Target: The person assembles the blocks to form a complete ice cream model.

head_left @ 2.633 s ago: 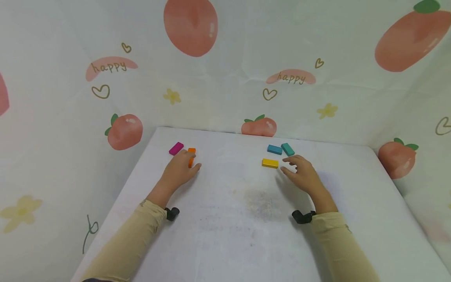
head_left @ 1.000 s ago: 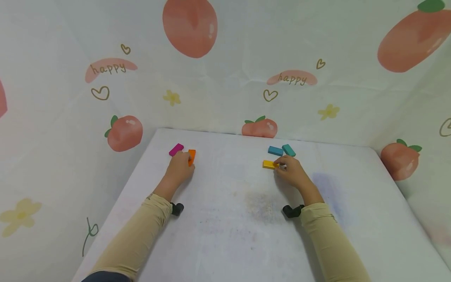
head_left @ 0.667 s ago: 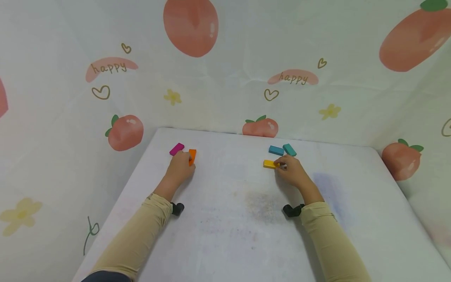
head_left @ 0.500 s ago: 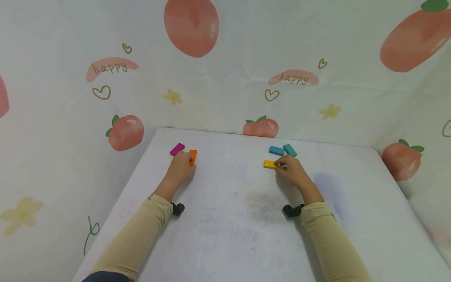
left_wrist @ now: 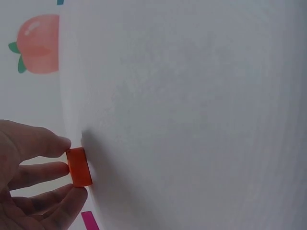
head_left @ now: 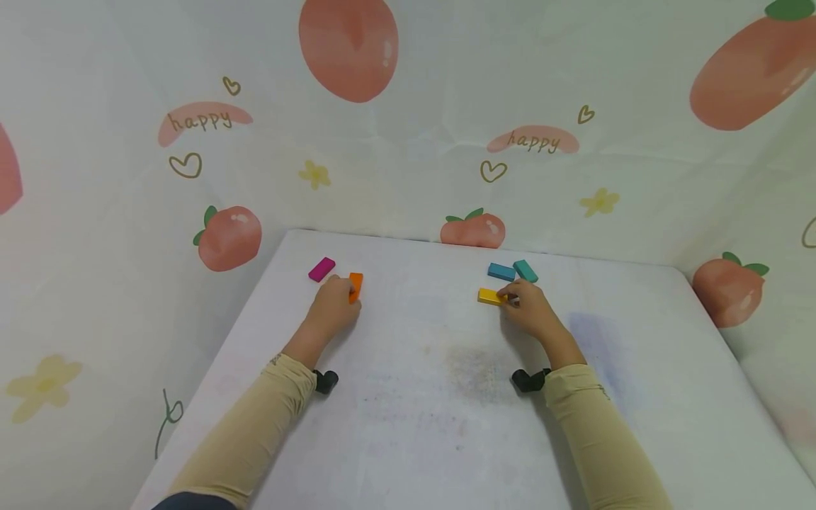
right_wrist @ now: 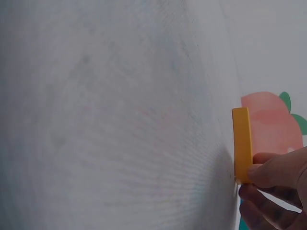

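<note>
Pinching an orange block w/ the L hand, left of ctr in the head view, lower left in the L wrist view. Gripping a yellow block by its right end w/ the R hand, right of ctr in the head view, lower right in the R wrist view. Unclear for both: lifted or resting on the white surface. Showing a pink block just above the L hand, upper left of the surface; also a blue block & a teal block, close together just above the yellow one, touching or apart hard to tell. Wearing tan sleeves, w/ a black camera at each wrist. Backed by a peach-print cloth across the upper half.
</note>
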A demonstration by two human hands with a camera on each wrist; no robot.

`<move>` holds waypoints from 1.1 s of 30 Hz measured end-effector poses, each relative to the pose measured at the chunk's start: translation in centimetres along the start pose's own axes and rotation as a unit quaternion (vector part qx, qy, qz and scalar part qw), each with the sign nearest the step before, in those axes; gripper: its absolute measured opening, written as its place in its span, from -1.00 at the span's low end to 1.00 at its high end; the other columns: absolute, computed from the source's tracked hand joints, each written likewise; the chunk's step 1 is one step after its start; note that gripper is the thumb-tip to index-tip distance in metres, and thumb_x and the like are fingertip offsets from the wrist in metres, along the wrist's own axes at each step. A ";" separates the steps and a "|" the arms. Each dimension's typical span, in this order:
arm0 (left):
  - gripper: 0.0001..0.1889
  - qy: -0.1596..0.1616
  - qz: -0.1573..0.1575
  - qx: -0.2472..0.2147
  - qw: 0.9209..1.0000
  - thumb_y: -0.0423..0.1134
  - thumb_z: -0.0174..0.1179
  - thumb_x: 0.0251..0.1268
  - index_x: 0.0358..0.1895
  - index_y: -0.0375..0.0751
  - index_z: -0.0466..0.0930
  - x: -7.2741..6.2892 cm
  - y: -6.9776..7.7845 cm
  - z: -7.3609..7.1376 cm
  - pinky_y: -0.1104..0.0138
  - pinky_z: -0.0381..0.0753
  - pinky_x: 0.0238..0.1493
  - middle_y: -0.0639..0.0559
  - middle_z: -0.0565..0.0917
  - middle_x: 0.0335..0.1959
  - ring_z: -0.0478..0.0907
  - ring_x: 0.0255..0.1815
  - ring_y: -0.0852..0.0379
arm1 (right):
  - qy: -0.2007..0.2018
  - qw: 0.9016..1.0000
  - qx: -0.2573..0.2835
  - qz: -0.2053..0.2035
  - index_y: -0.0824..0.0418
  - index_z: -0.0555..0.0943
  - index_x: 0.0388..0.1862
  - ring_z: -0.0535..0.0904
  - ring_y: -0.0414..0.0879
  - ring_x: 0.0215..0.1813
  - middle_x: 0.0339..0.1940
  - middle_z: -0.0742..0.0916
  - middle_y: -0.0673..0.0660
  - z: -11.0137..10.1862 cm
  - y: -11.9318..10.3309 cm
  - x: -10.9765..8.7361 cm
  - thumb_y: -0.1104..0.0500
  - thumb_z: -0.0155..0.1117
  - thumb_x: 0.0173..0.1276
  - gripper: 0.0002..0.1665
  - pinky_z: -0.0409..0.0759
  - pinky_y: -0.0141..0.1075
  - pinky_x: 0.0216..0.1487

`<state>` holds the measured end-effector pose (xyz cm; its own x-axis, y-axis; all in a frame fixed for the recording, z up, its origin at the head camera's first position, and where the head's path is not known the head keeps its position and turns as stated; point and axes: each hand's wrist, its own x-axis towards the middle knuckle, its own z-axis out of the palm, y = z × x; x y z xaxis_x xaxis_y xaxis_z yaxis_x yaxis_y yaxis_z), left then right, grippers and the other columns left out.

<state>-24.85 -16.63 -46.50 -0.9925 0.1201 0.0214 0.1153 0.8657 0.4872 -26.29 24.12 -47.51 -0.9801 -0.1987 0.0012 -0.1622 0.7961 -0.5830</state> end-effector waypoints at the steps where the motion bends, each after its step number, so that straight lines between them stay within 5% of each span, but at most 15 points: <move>1: -0.71 -0.002 0.002 0.002 1.000 -0.35 0.24 0.41 0.05 -0.53 0.67 -0.1 0.1 0.0 0.05 0.64 0.06 -0.29 0.62 -0.13 0.52 -0.13 -0.14 | 0.000 1.000 0.001 0.001 0.46 0.72 0.14 0.64 0.25 0.19 0.13 0.69 0.36 0.0 0.0 0.0 0.40 0.27 0.47 -0.69 0.65 0.15 0.32; 33: -0.73 -0.001 0.032 -0.002 0.999 -0.36 0.31 0.38 0.03 -0.48 0.71 -1.4 3.2 2.1 0.11 0.66 0.01 -0.22 0.64 -0.17 0.53 -0.18 -0.07 | 0.004 1.000 0.003 -0.006 0.44 0.74 0.12 0.66 0.24 0.16 0.09 0.71 0.36 0.2 0.2 -0.1 0.39 0.29 0.45 -0.69 0.67 0.14 0.30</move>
<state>-23.03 -13.03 -46.78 -0.9830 0.1764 0.0503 0.1783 0.8538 0.4891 -26.22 24.16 -47.80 -0.9791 -0.2027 0.0152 -0.1727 0.7905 -0.5876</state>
